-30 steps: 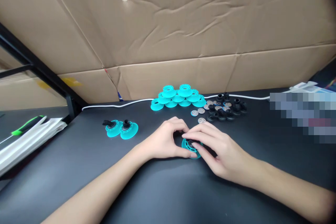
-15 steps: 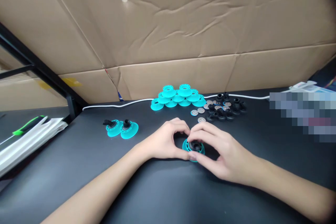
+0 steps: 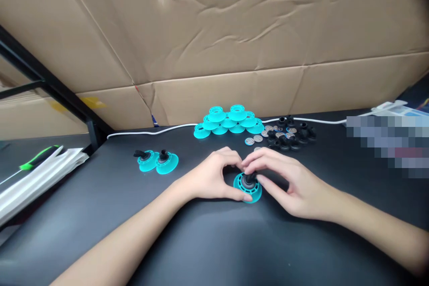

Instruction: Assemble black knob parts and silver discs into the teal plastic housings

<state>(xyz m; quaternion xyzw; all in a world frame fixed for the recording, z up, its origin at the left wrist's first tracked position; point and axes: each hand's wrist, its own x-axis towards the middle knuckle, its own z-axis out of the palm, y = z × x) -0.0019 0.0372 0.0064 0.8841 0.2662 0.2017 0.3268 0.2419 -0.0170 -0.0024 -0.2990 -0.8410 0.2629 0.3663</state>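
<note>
Your L hand (image 3: 216, 176) curls around the cup (image 3: 256, 194), thumb on its near side, fingers toward its far side; the grip is part-open, approx. cup width, w/ the far fingertips partly hidden. Your R hand (image 3: 295, 183) is nearly closed, thumb & fingertips pinching the plug (image 3: 248, 182) at the cup's centre. Firmness of either hold: can't tell. The cup sits wide end down on the table (image 3: 201, 241), on your side of the stack (image 3: 229, 119), slightly R of its middle.

Status, as far as visible:

1. Two units (image 3: 171, 165), each a cup w/ a plug fitted, sit L of the stack & nearer you, side by side, apparently touching. Judge these done.

2. The cup in your hands has its plug in the centre, stem leaning toward your R hand. Judge this unit part-done, poss. near complete. Full seating, or a disc underneath: can't confirm.

3. Cups in the stack, approx. nine in view, show no plugs. Treat as outstanding.

4. Loose discs (image 3: 258, 139) lie just R of the stack, some a little nearer you; loose plugs (image 3: 295, 143) cluster farther R, partly among the discs. Both read as unused stock; exact qty n/a due to overlap.

Progress est.: early stage; two done, one in work, most left.
</note>
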